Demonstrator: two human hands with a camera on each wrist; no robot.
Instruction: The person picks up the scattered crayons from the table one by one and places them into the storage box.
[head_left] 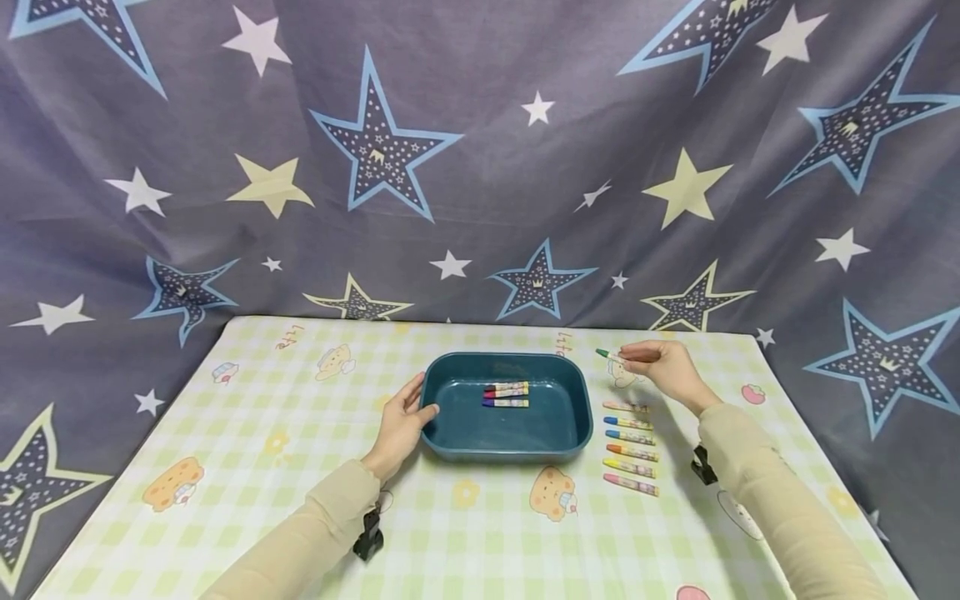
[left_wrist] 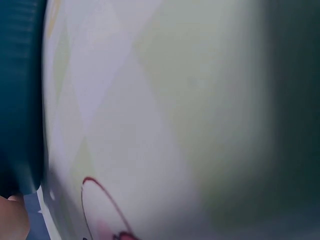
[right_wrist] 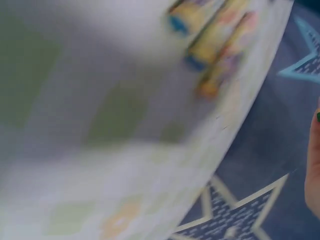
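Observation:
My left hand [head_left: 400, 427] grips the left wall of a dark teal plastic basin [head_left: 506, 450], thumb over its rim. Inside the basin, three crayons with printed wrappers lie close together; the nearest is a blue crayon [head_left: 506, 403]. To the basin's right, my right hand [head_left: 663, 367] pinches a green crayon [head_left: 609, 356] above the cloth, its green tip pointing left. Only the edge of the right hand [right_wrist: 313, 170] shows in the right wrist view. The left wrist view catches the basin's outer wall [left_wrist: 20, 90] and a bit of the left hand [left_wrist: 14, 220].
Right of the basin several crayons lie in a column, among them an orange crayon [head_left: 632, 452], a yellow crayon [head_left: 630, 467] and a pink crayon [head_left: 631, 484]. A green-and-white checked cloth [head_left: 300, 500] covers the table. Behind it hangs a grey curtain [head_left: 480, 167] with stars.

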